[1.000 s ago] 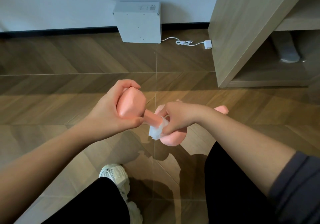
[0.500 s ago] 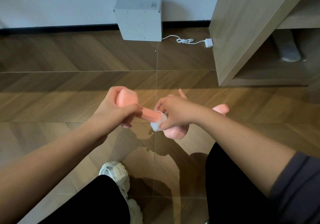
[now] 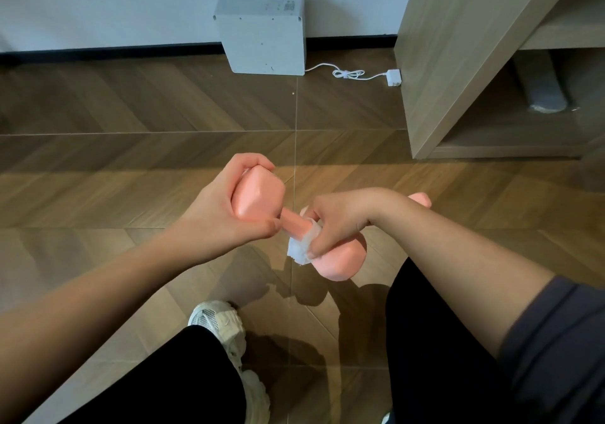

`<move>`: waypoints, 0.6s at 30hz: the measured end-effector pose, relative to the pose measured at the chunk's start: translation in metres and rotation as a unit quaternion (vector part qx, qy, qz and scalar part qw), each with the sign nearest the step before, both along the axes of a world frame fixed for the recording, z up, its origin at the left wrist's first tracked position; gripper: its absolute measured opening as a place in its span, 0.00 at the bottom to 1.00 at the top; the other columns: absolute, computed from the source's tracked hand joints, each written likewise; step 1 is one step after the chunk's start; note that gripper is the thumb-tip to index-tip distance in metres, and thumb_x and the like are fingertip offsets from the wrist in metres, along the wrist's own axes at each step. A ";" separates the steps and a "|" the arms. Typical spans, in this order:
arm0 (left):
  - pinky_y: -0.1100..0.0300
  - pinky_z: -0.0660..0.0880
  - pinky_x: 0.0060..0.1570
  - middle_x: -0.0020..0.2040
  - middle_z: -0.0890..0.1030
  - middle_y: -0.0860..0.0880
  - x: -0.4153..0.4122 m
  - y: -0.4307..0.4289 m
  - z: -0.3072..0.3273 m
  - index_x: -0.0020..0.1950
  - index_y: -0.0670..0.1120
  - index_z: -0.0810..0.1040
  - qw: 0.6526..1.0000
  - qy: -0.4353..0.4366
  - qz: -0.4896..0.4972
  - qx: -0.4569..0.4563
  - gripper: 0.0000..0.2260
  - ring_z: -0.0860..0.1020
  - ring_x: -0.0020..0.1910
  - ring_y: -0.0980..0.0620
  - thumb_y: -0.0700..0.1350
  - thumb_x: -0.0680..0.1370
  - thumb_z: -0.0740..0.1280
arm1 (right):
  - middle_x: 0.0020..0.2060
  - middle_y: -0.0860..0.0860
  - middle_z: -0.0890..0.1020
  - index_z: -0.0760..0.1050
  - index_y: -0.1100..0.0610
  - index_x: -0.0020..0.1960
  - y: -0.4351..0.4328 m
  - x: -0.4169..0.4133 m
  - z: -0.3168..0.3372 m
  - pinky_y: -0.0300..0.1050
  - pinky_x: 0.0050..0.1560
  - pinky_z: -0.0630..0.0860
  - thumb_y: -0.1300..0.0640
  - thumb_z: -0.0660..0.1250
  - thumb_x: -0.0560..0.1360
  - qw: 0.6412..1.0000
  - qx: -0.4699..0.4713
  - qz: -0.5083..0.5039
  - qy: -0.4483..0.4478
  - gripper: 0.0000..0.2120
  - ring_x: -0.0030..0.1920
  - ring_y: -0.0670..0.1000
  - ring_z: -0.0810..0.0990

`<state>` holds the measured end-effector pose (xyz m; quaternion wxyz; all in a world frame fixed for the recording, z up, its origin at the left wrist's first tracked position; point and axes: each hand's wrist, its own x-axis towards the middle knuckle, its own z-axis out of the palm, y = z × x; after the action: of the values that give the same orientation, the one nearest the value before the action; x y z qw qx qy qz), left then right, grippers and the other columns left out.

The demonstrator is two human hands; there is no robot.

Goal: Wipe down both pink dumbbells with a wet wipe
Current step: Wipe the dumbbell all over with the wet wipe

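Observation:
My left hand (image 3: 226, 214) grips one head of a pink dumbbell (image 3: 258, 197), held in the air above the floor. My right hand (image 3: 340, 220) is curled round the dumbbell's bar with a white wet wipe (image 3: 302, 246) wrapped under its fingers. The dumbbell's other head (image 3: 340, 263) shows below my right hand. A second pink dumbbell (image 3: 420, 199) lies on the floor behind my right wrist, mostly hidden.
A white box (image 3: 262, 33) stands against the wall, with a white cable and plug (image 3: 393, 77) beside it. A wooden cabinet (image 3: 458, 56) rises at the right. My white shoe (image 3: 226, 328) and black trouser legs are below on the wood floor (image 3: 131, 112).
The dumbbell has turned in my left hand, showing more of its near head. My right hand with the wipe slid along the bar toward the lower head.

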<state>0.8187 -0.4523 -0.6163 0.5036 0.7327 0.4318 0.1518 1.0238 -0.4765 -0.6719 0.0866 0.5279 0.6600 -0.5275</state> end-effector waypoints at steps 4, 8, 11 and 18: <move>0.56 0.80 0.38 0.51 0.77 0.55 0.006 0.002 -0.007 0.56 0.63 0.71 0.996 0.021 0.080 -0.041 0.27 0.80 0.43 0.52 0.50 0.60 0.75 | 0.47 0.49 0.82 0.76 0.50 0.42 -0.003 -0.005 -0.007 0.63 0.68 0.53 0.46 0.69 0.70 0.989 0.112 -0.005 -0.097 0.09 0.53 0.52 0.76; 0.55 0.77 0.31 0.46 0.83 0.44 0.005 0.009 -0.010 0.55 0.58 0.71 0.980 0.004 0.167 -0.111 0.26 0.78 0.33 0.49 0.47 0.61 0.75 | 0.55 0.46 0.78 0.78 0.49 0.50 -0.004 -0.003 -0.008 0.73 0.69 0.39 0.41 0.68 0.69 0.968 0.194 -0.047 -0.155 0.15 0.65 0.54 0.69; 0.58 0.75 0.27 0.34 0.84 0.48 0.005 0.012 -0.014 0.57 0.54 0.71 0.959 -0.014 0.231 -0.165 0.25 0.74 0.28 0.51 0.43 0.64 0.75 | 0.61 0.45 0.77 0.79 0.48 0.50 -0.004 -0.003 -0.006 0.73 0.70 0.38 0.40 0.70 0.69 0.961 0.221 -0.067 -0.155 0.15 0.69 0.53 0.67; 0.60 0.73 0.26 0.40 0.84 0.38 0.000 0.009 -0.011 0.57 0.54 0.70 0.962 0.005 0.224 -0.155 0.22 0.74 0.29 0.50 0.40 0.68 0.74 | 0.63 0.47 0.76 0.69 0.46 0.52 -0.008 0.013 0.011 0.54 0.64 0.69 0.44 0.73 0.69 0.999 0.047 -0.011 0.006 0.17 0.68 0.51 0.71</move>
<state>0.8185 -0.4430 -0.6273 0.5625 0.5310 0.6052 0.1883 1.0364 -0.4840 -0.6610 0.0517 0.5350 0.6790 -0.5000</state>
